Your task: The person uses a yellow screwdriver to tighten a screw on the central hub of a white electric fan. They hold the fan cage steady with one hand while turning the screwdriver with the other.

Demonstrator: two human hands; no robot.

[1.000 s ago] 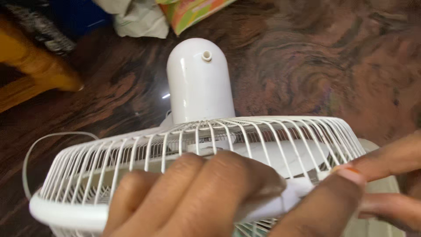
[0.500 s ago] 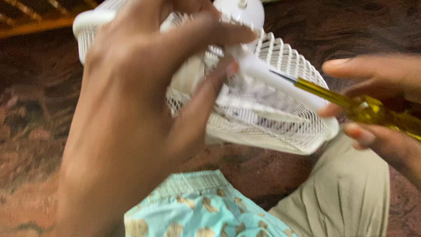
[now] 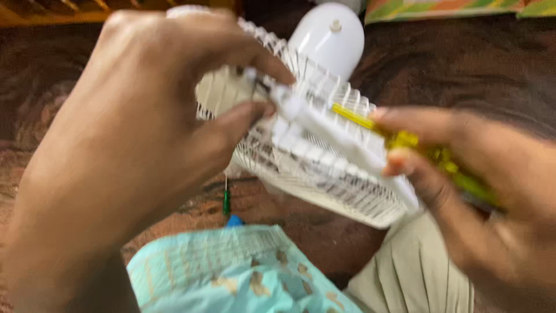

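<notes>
While pinched at its rim by left hand (image 3: 133,139): fan guard (image 3: 324,156), screwdriver (image 3: 405,142) in right hand (image 3: 492,191).

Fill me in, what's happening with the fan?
A person sits on a dark patterned floor working on a white fan. The left hand pinches the rim of the fan's wire grille between thumb and fingers. The right hand holds a yellow-handled screwdriver with its shaft pointed at the rim near the left fingertips. The white motor housing sits behind the grille. A small green tool lies on the floor below. The picture is blurred, so the exact contact point is unclear.
</notes>
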